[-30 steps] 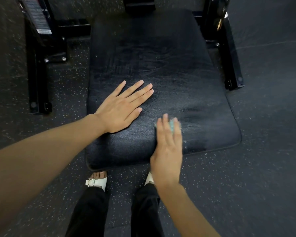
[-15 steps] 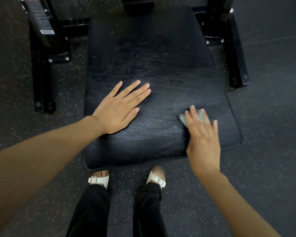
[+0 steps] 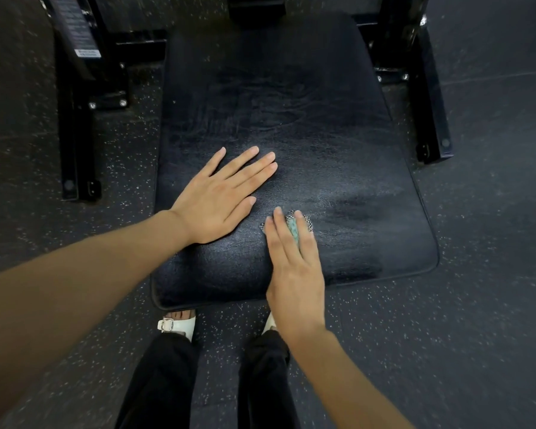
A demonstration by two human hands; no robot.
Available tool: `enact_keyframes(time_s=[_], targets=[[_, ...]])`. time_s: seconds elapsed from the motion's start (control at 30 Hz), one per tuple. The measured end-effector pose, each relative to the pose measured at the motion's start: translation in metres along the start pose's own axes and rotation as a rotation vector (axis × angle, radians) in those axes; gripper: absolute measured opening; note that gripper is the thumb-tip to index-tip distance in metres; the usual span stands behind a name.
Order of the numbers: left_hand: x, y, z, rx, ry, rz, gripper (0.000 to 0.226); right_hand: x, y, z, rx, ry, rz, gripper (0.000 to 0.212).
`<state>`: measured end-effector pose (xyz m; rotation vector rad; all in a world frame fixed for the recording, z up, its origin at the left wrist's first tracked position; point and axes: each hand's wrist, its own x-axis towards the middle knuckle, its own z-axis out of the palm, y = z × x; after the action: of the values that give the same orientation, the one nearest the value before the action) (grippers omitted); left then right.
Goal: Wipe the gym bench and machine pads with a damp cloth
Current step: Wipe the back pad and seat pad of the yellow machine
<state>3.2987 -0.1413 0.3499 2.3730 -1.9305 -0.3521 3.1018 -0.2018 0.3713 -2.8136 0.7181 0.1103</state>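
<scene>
The right hand [image 3: 294,267] has swept back from the bench pad's [image 3: 291,103] right edge toward centre, fingers [image 3: 304,236] flat and together on what looks like a teal cloth [image 3: 292,228], while the left hand [image 3: 220,199] stays splayed open, bracing, so the near strip gets another pass.

The black padded worktop [image 3: 291,103] stood on the speckled floor [image 3: 477,335]; a flat left hand [image 3: 217,199] and a small cloth [image 3: 293,227] lay on it.

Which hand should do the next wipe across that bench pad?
Probably the right hand: the cloth is under its fingers on the bench pad. The left hand lies flat and bare.
</scene>
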Motion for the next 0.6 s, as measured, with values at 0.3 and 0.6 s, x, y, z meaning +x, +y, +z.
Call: enact_keyframes(time_s=[0.3, 0.6], targets=[[0.002, 0.013, 0.001, 0.001, -0.016, -0.049, 0.061, 0.011, 0.095, -0.025, 0.002, 0.015, 0.063, 0.09], [0.005, 0.02, 0.004, 0.001, 0.0, -0.051, 0.061, 0.021, 0.048, -0.014, 0.192, 0.191, 0.247, 0.07]])
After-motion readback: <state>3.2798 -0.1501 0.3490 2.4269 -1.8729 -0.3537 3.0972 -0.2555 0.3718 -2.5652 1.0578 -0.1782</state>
